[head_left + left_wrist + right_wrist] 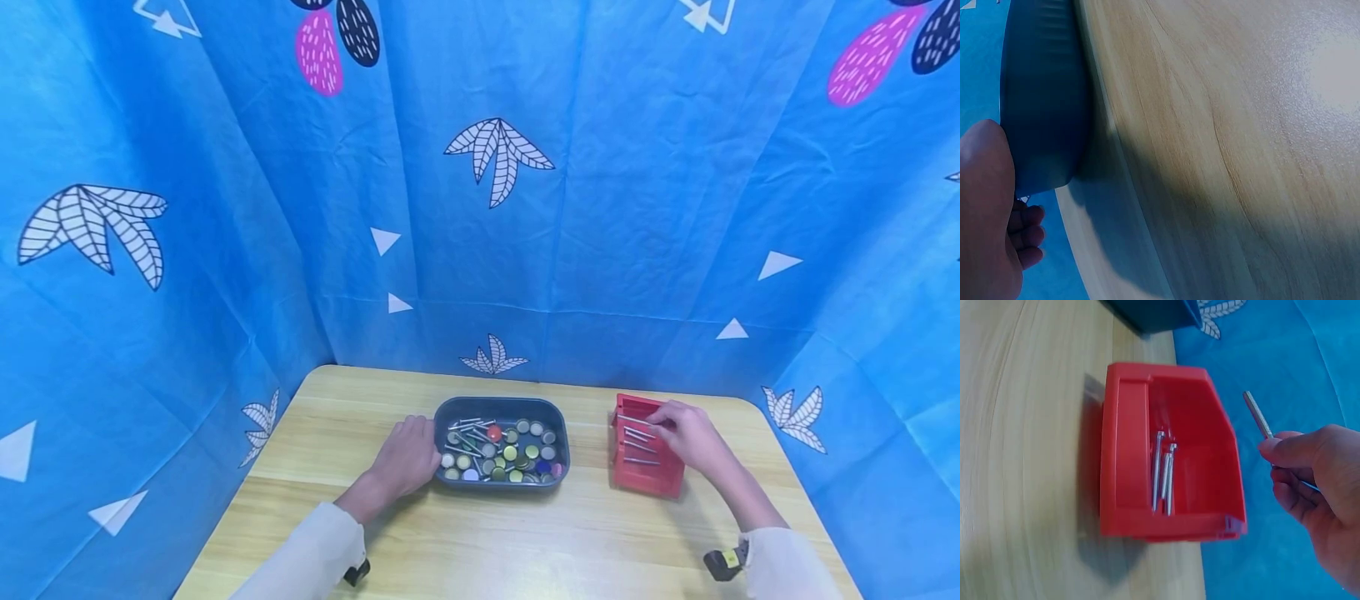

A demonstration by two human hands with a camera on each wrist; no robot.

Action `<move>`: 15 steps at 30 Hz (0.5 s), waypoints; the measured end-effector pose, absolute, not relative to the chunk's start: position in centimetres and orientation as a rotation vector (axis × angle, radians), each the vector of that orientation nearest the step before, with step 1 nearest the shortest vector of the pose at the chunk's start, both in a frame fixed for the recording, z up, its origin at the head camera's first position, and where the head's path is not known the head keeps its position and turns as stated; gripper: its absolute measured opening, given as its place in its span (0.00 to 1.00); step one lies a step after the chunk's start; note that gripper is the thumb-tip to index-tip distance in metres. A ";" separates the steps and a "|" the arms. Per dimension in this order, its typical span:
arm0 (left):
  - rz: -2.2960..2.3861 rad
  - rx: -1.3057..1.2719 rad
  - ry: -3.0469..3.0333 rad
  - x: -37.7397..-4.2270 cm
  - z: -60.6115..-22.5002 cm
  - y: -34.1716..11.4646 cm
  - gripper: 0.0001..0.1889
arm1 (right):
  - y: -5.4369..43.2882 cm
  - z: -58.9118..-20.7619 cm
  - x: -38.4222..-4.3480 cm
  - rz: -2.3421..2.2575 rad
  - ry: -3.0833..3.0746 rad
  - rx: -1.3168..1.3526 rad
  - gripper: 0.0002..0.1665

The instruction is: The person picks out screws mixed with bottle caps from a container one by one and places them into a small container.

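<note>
A single metal screw [1257,414] is pinched between the thumb and fingers of the right hand [697,435], above a red bin [648,483] at the right side of the surface [510,542]. Beneath that hand, several loose screws [1157,465] are seen in the bin, lying roughly side by side. Well apart from it, the near-left corner of a dark tray [1044,106] is held by the left hand [408,457], with the thumb laid at the rim and the fingers curled at the tray's end. Between the two hands, the tray is filled with a mix of round discs [510,452] and more screws, the latter bunched mostly toward the left hand.

The step in hand is judged to be the laying of the pinched screw in the bin. It is best done with the screw kept level and in line with those below, lowered inside the walls and let go close to the floor, so that no bounce or roll is caused. A light, steady hold at the tray is advised, as its loaded contents could be shifted by a tug.
</note>
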State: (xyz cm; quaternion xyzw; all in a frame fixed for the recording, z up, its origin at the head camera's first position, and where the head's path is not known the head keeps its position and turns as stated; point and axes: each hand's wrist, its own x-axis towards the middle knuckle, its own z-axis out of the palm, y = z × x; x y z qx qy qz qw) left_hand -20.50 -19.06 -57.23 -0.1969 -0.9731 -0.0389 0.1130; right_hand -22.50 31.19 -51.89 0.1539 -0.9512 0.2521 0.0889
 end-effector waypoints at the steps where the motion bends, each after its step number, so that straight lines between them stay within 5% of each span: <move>1: -0.116 -0.576 -2.859 -20.5 -57.2 -19.1 0.13 | 31.4 -51.9 -22.5 0.748 -2.838 0.448 0.07; 15: -0.146 -0.572 -2.894 -20.4 -57.2 -19.1 0.13 | 31.9 -52.7 -22.6 0.644 -2.869 0.493 0.07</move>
